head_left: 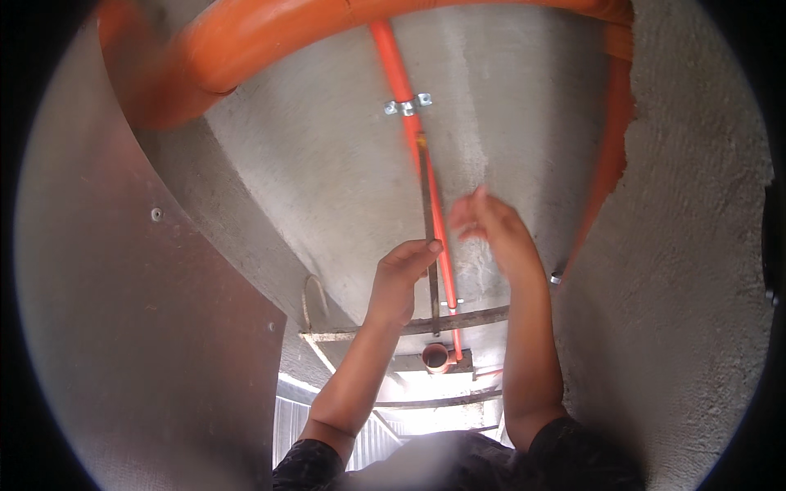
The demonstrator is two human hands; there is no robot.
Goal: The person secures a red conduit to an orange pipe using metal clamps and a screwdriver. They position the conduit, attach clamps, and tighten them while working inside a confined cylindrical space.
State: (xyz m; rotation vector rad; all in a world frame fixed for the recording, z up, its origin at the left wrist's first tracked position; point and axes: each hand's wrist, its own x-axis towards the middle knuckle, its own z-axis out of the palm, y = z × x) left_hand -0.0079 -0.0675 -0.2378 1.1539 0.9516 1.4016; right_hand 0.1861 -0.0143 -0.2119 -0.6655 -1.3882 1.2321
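A long, thin, dark flat metal strip [426,196] with a yellowish upper tip is pinched between the thumb and fingers of my left hand [403,274]. It lies almost in line with a thin red-orange pipe [395,61], partly covering it. Higher up, a metal clamp [408,107] with a screw tab on each side fastens that pipe to the grey concrete surface [327,164]. To the right of the pipe, my right hand [495,229] is raised, its slightly blurred fingers loosely bent and apart. I see nothing in it.
A thick orange pipe [286,37] curves across the top. A smooth brown-grey panel [123,286] stands at left, and a rough concrete wall [688,245] at right. Below are a dark curved bar [352,334], an orange-brown pipe socket [436,358] and a bright opening.
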